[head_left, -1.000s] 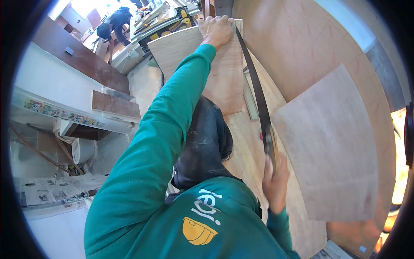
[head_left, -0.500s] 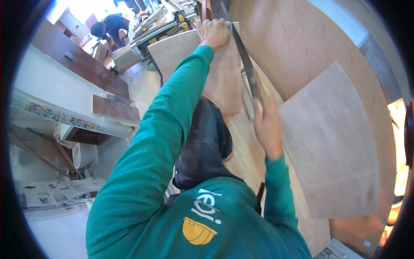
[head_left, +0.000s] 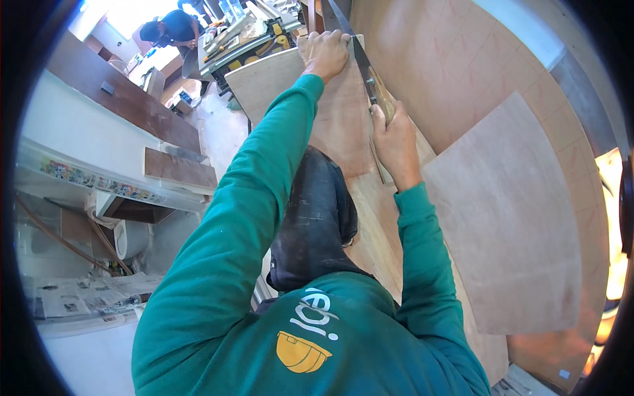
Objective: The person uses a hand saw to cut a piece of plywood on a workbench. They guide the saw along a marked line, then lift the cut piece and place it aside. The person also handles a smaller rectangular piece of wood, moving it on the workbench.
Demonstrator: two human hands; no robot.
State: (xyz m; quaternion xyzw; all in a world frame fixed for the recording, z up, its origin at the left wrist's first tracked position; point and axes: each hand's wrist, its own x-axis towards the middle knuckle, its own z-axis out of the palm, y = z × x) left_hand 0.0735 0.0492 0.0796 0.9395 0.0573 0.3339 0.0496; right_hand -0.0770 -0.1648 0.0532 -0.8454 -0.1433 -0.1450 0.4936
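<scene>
My left hand [head_left: 325, 54] grips the top edge of a pale plywood board [head_left: 267, 92], close beside a long dark handsaw blade [head_left: 360, 59]. My right hand [head_left: 394, 142] is closed on the saw's wooden handle [head_left: 383, 92], and the blade runs along the board's right edge, pointing away from me. My knee in dark trousers rests on the wood below the board, and part of the board is hidden by it and my left arm.
A loose plywood sheet [head_left: 502, 224] lies at right on a large tan panel [head_left: 462, 53]. A cluttered work table [head_left: 224, 49] stands beyond the board, with a bent-over co-worker [head_left: 175, 33] beside it. Left are brown boards [head_left: 178, 168], a white fixture [head_left: 129, 237] and spread newspapers [head_left: 72, 297].
My right hand and the saw have moved forward and up along the board's edge. My left hand stays at the top edge. The co-worker has shifted, with hands now higher.
</scene>
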